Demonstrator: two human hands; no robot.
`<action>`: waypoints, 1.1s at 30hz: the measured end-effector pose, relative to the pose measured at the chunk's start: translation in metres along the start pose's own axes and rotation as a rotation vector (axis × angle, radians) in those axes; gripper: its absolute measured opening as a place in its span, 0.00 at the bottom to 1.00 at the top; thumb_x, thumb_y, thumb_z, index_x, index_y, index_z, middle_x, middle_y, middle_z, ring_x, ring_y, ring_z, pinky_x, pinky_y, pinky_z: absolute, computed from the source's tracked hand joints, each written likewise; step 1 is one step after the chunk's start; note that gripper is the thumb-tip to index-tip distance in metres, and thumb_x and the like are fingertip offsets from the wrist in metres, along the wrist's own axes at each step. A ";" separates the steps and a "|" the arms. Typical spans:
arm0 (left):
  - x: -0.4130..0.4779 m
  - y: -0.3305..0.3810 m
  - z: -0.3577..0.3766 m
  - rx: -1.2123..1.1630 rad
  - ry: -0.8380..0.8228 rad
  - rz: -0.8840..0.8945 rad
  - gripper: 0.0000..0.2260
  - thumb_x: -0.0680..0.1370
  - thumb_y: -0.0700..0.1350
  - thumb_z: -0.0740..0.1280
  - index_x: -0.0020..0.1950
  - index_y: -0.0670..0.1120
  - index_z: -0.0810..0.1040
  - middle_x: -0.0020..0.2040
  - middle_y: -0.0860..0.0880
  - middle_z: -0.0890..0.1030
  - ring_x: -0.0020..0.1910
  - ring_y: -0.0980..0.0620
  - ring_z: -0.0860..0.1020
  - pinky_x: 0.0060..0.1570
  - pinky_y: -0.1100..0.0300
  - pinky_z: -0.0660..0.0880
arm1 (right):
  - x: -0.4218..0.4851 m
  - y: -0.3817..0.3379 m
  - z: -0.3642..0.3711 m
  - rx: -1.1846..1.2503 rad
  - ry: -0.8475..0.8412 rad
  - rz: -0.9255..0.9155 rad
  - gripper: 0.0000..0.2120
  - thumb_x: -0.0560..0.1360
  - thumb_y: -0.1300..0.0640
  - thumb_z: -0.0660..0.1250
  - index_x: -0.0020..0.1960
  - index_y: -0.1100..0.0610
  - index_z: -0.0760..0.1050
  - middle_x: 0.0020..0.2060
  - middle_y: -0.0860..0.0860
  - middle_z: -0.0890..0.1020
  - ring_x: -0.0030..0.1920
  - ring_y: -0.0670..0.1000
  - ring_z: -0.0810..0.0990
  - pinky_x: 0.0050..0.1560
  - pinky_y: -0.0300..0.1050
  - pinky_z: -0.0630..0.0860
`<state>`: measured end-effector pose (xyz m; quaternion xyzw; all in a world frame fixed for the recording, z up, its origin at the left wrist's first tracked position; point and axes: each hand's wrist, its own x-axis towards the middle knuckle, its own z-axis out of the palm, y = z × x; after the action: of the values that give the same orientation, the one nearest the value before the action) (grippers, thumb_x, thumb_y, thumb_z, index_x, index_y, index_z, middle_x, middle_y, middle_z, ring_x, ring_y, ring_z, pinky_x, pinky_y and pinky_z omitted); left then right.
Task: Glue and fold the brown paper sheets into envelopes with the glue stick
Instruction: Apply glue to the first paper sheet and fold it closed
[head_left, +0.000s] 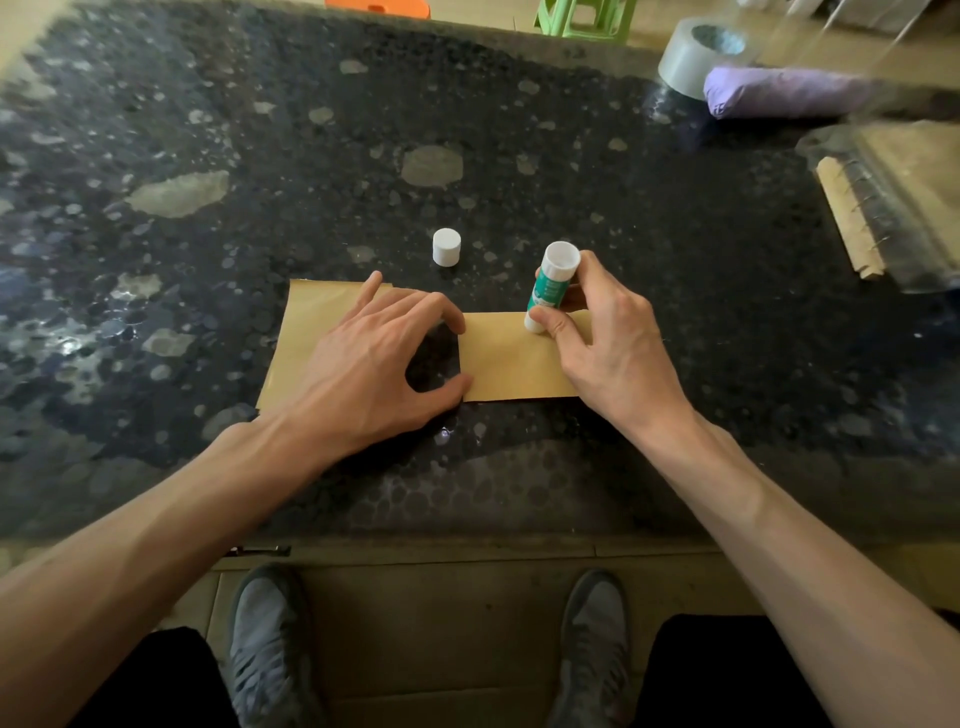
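glue stick (549, 291): one, uncapped, upright on brown paper sheet (514, 366), grasped by right hand (613, 345) fingers | left hand (363, 374): fingers released, spread, pressing the sheet | white cap (447, 247): one, on tabletop (260, 156) beyond

Right hand (597, 332) holds glue stick (551, 286) on brown paper (509, 369).

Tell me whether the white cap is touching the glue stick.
Apart. The head view shows dark tabletop between the white cap, standing alone, and the glue stick held in the right hand.

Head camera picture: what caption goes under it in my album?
Left hand steadies brown paper; right hand holds the glue stick on it, cap off nearby.
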<state>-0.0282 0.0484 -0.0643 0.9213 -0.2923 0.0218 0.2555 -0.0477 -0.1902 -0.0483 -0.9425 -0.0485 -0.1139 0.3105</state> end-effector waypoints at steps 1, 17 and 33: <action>0.000 0.000 0.000 0.000 0.000 0.001 0.20 0.75 0.64 0.65 0.61 0.54 0.74 0.59 0.57 0.80 0.63 0.56 0.76 0.81 0.45 0.56 | 0.000 0.001 -0.001 -0.001 0.002 0.003 0.15 0.81 0.54 0.71 0.65 0.56 0.72 0.57 0.45 0.78 0.57 0.40 0.74 0.52 0.21 0.67; 0.001 -0.001 -0.002 -0.001 -0.023 0.010 0.22 0.75 0.66 0.64 0.62 0.54 0.74 0.62 0.56 0.80 0.65 0.55 0.75 0.81 0.44 0.55 | -0.005 0.015 -0.014 -0.033 0.035 0.037 0.15 0.81 0.55 0.71 0.64 0.57 0.73 0.59 0.51 0.81 0.59 0.46 0.78 0.58 0.34 0.72; 0.001 0.001 -0.003 0.012 -0.020 0.010 0.20 0.76 0.62 0.69 0.63 0.54 0.74 0.62 0.55 0.80 0.67 0.54 0.75 0.81 0.43 0.54 | -0.006 0.023 -0.020 -0.061 0.057 0.065 0.15 0.82 0.56 0.71 0.65 0.58 0.72 0.56 0.45 0.77 0.56 0.42 0.74 0.57 0.38 0.73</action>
<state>-0.0276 0.0491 -0.0611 0.9215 -0.2992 0.0156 0.2470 -0.0538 -0.2208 -0.0476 -0.9490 -0.0056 -0.1319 0.2864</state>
